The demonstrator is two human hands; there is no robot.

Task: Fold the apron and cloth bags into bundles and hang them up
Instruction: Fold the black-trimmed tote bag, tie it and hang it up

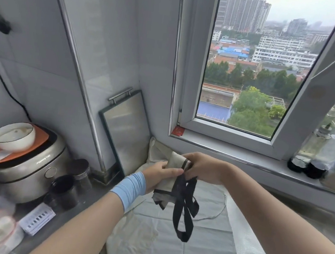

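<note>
A window [254,74] with a white frame fills the upper right. Below it a pale, creased sheet [189,247] covers the worktop. Both bare forearms reach forward over this sheet from the lower edge and meet in mid-air in front of the sill [243,156]. A steel cooker [29,168] with an orange lid stands at the left, with a white bowl [13,135] on top. A flat metal tray [126,130] with a bar handle leans upright in the corner.

The bag [164,194], beige woven cloth edged in black, is folded into a small thick bundle and held above the sheet, just in front of a second beige cloth [157,151] that lies against the wall. The left hand [159,173] grips the bundle from the left, with the thumb laid across its front and the fingers curled behind. The right hand [204,166] comes from the right, palm down, and its curled fingers pinch the bundle's top edge by the black trim. Black webbing straps [185,214] hang loose in long loops below the hands. A light blue band [130,187] wraps the left wrist.
</note>
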